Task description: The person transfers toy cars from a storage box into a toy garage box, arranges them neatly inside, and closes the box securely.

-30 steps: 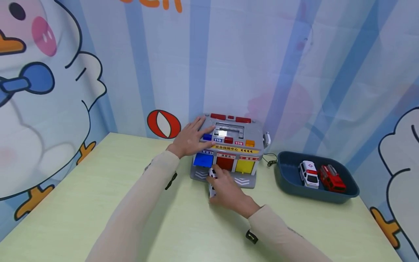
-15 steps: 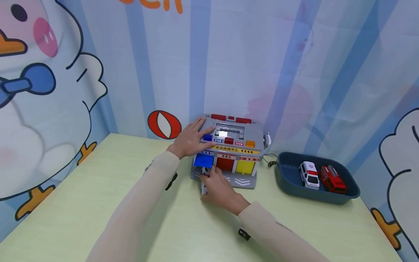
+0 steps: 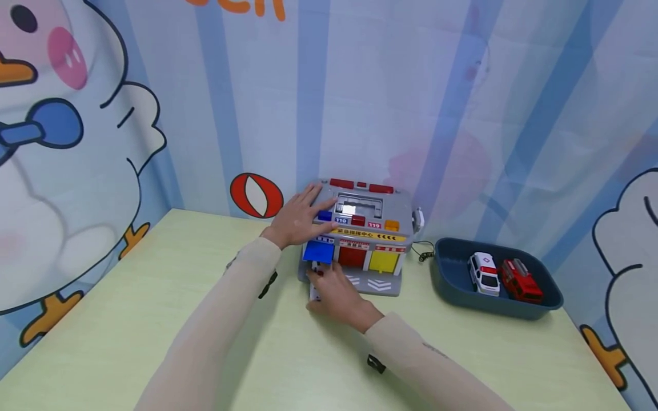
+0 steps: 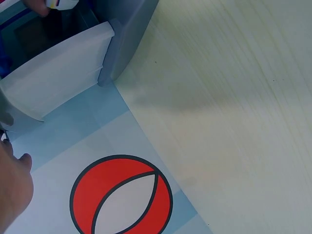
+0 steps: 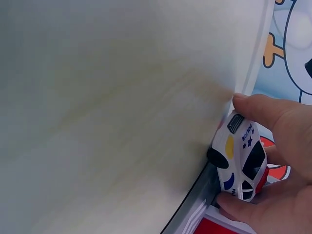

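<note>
A grey toy emergency station (image 3: 401,198) stands on the table against the backdrop. My left hand (image 3: 298,218) rests on the left of its roof, fingers spread. The blue door (image 3: 318,252) is raised at the left bay, while the red door (image 3: 352,257) and yellow door (image 3: 383,261) hang down. My right hand (image 3: 335,294) holds a white toy police car (image 5: 243,156) between thumb and fingers, at the front of the left bay. In the head view the hand covers most of the car. The left wrist view shows the car's white end (image 4: 62,4) by the bay opening.
A dark blue tray (image 3: 447,291) to the right contains a toy ambulance (image 3: 484,273) and a red toy fire truck (image 3: 521,281). A coiled black cord (image 3: 425,255) lies between station and tray. Behind the table (image 3: 205,319) hangs a printed fabric backdrop (image 3: 360,103).
My right hand has moved left with the police car, from between the blue and red doors to in front of the raised blue one. The left hand stays on the roof.
</note>
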Motion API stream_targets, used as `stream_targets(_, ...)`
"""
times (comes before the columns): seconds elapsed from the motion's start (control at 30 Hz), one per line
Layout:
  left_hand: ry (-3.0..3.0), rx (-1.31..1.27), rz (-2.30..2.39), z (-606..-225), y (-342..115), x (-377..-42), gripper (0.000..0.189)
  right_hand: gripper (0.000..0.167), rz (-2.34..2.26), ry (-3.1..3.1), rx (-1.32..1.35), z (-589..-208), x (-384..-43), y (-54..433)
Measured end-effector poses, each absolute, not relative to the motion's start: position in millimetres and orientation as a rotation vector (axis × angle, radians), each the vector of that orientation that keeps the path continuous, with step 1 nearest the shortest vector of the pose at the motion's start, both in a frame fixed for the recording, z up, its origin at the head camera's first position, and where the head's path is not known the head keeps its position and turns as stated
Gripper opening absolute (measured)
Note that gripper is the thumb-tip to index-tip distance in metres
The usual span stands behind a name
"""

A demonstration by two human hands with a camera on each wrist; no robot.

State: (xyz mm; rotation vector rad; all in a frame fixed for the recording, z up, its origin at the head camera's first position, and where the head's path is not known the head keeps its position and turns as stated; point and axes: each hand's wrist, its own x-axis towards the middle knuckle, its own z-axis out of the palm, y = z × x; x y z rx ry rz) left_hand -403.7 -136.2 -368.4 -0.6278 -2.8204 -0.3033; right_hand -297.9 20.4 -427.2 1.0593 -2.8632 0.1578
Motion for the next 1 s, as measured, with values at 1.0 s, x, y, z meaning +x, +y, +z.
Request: stream_targets(1.0, -2.808, -0.635, -0.317, -369.8, -137.7, -404.5, 0.075, 0.089, 0.016, -2.774, 0.902, -433.5, -301.9, 13.1)
